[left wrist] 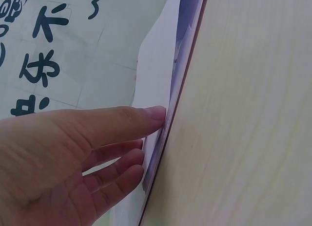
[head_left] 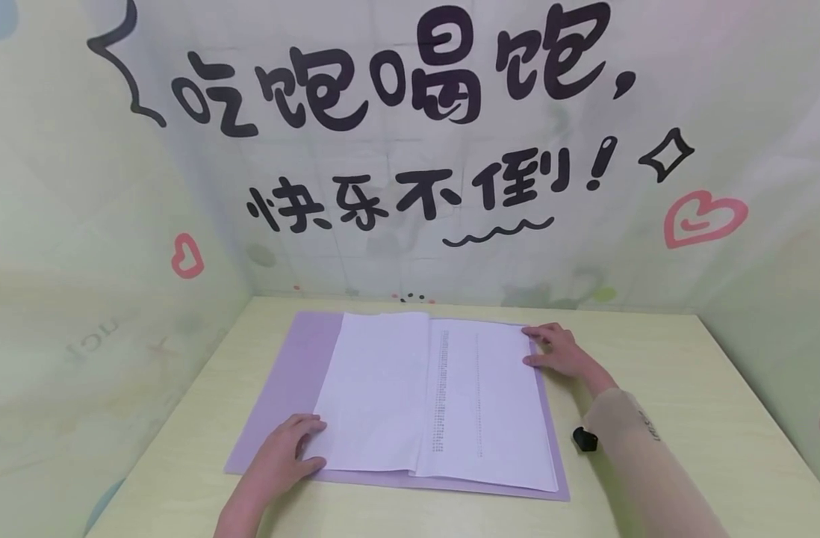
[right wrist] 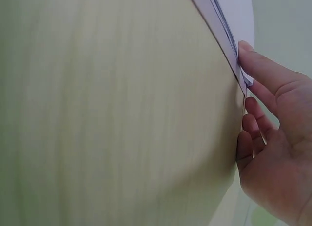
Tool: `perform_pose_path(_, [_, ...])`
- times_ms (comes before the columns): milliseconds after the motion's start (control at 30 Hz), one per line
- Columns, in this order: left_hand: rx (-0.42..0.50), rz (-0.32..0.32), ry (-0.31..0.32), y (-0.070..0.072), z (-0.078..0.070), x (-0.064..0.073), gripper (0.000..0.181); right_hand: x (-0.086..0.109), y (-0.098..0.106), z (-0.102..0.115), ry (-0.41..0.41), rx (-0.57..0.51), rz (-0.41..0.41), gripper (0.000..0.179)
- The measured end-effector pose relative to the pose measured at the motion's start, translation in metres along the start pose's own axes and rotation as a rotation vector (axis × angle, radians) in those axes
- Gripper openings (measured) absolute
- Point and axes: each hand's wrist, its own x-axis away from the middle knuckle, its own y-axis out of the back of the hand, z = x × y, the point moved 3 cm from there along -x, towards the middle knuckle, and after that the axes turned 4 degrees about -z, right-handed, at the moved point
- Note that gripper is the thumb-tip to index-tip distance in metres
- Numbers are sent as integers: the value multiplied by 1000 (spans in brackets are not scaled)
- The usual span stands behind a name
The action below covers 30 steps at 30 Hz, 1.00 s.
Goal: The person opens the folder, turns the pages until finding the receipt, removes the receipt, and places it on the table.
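An open booklet with a light purple cover [head_left: 265, 403] lies flat on the table. Its left white page [head_left: 376, 388] looks blank, while the right page [head_left: 497, 403] carries a narrow column of small print and a faint vertical line. My left hand [head_left: 282, 456] rests at the lower left corner of the left page, thumb and fingers spread. In the left wrist view the thumb [left wrist: 153, 116] touches the paper's edge. My right hand [head_left: 561, 355] is at the upper right edge of the right page, fingertips on its border, thumb [right wrist: 248, 55] against the page edges.
The pale wooden table [head_left: 706, 418] stands against a white printed backdrop [head_left: 410, 261] with black lettering and pink hearts, which also rises on both sides. A small black object [head_left: 585, 439] sits at the right sleeve [head_left: 652, 463].
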Motion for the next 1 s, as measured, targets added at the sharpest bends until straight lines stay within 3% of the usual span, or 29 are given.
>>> perform_pose_path(300, [-1, 13, 19, 0, 2, 0, 46, -1, -3, -3, 18, 27, -25, 62])
perform_pose_path(633, [-20, -8, -19, -1, 0, 0, 46, 1, -6, 0, 47, 8, -84, 57])
perform_pose_path(1000, [-17, 6, 1, -1, 0, 0, 46, 0, -8, 7, 23, -20, -57, 56])
